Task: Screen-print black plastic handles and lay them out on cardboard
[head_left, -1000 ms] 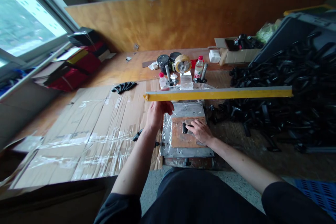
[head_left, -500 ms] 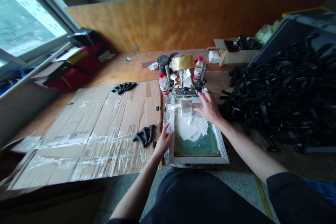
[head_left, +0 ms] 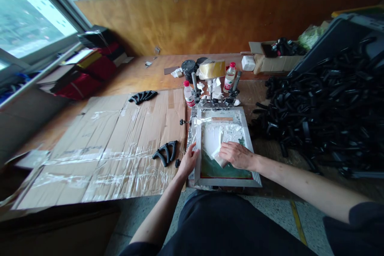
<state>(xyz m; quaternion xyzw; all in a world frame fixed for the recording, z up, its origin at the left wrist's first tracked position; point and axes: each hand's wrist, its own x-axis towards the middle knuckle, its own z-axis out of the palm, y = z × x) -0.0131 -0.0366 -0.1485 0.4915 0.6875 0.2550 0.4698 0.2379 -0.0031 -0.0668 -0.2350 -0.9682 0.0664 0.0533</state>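
A screen-printing frame (head_left: 255, 179) with a metal border and green mesh lies flat before me. White ink (head_left: 211, 134) is smeared over the mesh's upper and middle part. My right hand (head_left: 237, 156) is closed around a squeegee (head_left: 221, 161), a flat pale scraper pressed against the inked mesh; the fingers hide part of it. At the frame's left rail is my left hand (head_left: 189, 160), with its fingers closed on the edge. Behind the frame stands a metal clamp (head_left: 214, 103) with two upright posts. Black ribbed parts (head_left: 165, 153) lie on cardboard to the left.
Flattened cardboard (head_left: 114, 128) covers the left of the table. A heap of black parts (head_left: 324, 116) fills the right side. Bottles with red caps (head_left: 229, 77), a tape roll (head_left: 211, 69) and a black tub (head_left: 189, 70) stand behind the clamp.
My right hand was open near the frame's far end; it has taken hold of the squeegee and drawn it toward me over the mesh. My left hand stays at the left rail.
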